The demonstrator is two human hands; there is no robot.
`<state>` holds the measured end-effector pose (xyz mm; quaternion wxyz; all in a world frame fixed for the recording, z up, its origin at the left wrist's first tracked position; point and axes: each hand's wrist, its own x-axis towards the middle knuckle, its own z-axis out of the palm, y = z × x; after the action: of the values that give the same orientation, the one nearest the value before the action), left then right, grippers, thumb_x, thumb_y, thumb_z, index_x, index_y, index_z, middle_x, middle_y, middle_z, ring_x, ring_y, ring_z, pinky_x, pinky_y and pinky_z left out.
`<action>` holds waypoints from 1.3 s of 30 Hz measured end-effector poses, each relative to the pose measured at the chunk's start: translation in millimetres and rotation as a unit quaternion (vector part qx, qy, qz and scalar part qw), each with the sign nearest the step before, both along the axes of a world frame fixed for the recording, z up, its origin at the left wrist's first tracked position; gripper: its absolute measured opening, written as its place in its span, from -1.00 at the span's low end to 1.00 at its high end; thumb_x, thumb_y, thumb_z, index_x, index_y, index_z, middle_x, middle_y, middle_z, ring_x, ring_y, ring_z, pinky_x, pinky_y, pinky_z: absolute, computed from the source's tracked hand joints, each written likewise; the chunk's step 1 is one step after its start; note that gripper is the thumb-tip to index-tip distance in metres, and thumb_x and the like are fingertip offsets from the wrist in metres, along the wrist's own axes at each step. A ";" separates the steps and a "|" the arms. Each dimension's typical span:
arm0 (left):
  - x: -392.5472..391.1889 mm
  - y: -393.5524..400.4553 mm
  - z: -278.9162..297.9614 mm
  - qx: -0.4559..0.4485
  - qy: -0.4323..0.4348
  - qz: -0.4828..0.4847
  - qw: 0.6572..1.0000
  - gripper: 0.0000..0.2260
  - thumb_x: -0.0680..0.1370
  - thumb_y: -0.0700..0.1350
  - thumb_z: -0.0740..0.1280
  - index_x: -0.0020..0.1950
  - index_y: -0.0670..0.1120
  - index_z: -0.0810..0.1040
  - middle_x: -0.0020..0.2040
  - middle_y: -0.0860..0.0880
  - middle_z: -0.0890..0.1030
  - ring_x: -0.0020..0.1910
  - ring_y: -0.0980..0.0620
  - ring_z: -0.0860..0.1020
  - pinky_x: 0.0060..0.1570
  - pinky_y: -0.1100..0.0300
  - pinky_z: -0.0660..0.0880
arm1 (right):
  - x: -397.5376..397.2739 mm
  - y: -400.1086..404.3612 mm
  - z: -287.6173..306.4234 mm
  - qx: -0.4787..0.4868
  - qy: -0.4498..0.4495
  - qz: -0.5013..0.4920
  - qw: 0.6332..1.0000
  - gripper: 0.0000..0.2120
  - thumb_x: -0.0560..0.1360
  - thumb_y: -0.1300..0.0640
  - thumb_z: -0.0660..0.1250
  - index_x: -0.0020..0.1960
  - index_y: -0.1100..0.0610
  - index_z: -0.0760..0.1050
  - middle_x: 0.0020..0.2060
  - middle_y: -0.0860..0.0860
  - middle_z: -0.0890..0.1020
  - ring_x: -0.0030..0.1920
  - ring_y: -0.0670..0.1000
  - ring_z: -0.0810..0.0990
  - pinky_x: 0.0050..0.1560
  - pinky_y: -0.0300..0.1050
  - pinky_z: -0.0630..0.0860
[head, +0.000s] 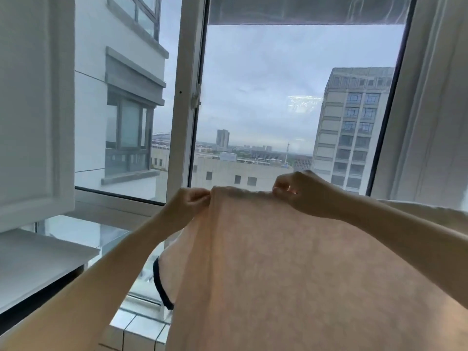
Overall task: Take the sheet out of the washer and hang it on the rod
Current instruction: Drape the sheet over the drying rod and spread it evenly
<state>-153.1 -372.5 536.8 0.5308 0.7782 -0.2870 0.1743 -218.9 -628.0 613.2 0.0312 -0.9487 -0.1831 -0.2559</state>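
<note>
Both hands hold the pinkish sheet (304, 262) up before the window (291, 97): my left hand (192, 201) pinches its top left corner, my right hand (304, 193) pinches the top edge (fingers curled), and the cloth hangs down between my arms

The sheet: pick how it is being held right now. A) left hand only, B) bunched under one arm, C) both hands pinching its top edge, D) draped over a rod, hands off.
C: the left hand and the right hand each pinch the top edge of the sheet, which hangs down between them before the window.
</note>
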 end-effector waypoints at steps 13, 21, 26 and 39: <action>-5.3 31.7 8.3 -0.098 -0.137 0.216 0.962 -0.83 0.60 -0.15 0.27 -0.02 -0.13 0.65 -0.24 -0.04 0.65 -0.28 0.02 0.59 -0.40 0.43 0.46 | 2.8 -14.3 -1.0 0.060 -0.109 -0.002 0.992 -0.80 0.60 0.07 0.16 -0.13 0.12 0.46 -0.24 0.03 0.57 -0.25 0.04 0.55 -0.15 0.06 0.53; -16.1 65.3 -28.5 -0.053 -0.111 0.263 0.957 -0.88 0.54 -0.13 0.31 -0.15 -0.05 0.62 -0.25 -0.01 0.65 -0.24 0.05 0.59 -0.24 0.24 0.48 | 7.6 22.1 -15.8 -0.013 -0.119 0.069 0.990 -0.84 0.58 0.14 0.22 -0.18 0.10 0.45 -0.25 -0.06 0.56 -0.27 0.02 0.55 -0.20 0.05 0.55; -9.0 50.1 -35.3 0.050 -0.011 0.069 0.996 -0.31 0.27 0.49 0.23 0.19 0.05 0.53 0.01 0.18 0.62 -0.04 0.25 0.59 -0.17 0.40 0.50 | 16.0 32.9 -11.5 -0.010 -0.099 0.060 0.993 -0.81 0.59 0.13 0.20 -0.18 0.12 0.46 -0.26 0.00 0.57 -0.27 0.04 0.55 -0.18 0.08 0.56; -3.6 -1.8 -25.3 -0.011 -0.092 0.115 0.989 -0.79 0.57 -0.11 0.31 -0.21 -0.16 0.62 -0.38 -0.07 0.59 -0.44 0.15 0.49 -0.42 0.41 0.37 | -25.2 -30.9 -3.3 0.005 -0.047 -0.012 0.999 -0.90 0.53 0.08 0.32 -0.05 0.08 0.57 -0.18 -0.05 0.64 -0.18 -0.07 0.60 -0.09 -0.01 0.58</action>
<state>-156.7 -374.3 511.5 0.4875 0.7805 -0.2413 0.3079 -244.1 -658.8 609.9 0.0246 -0.9376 -0.1712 -0.3017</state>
